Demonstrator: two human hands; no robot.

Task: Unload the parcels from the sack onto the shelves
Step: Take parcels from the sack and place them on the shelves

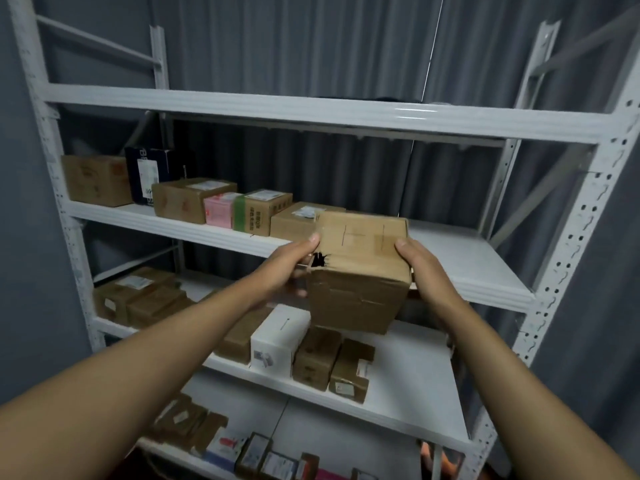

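I hold a brown cardboard parcel [360, 271] with a torn hole at its left corner, in front of the white shelf unit. My left hand [294, 265] grips its left side and my right hand [420, 268] grips its right side. The parcel hangs at the front edge of the upper middle shelf [460, 268], to the right of a row of parcels [221, 206] standing there. The sack is out of view.
The shelf below [408, 386] carries brown boxes and a white box [277, 337]. A lower shelf holds more small parcels [194, 427]. The top shelf beam [311, 109] runs overhead. White perforated uprights [568, 265] flank the unit; a grey curtain hangs behind.
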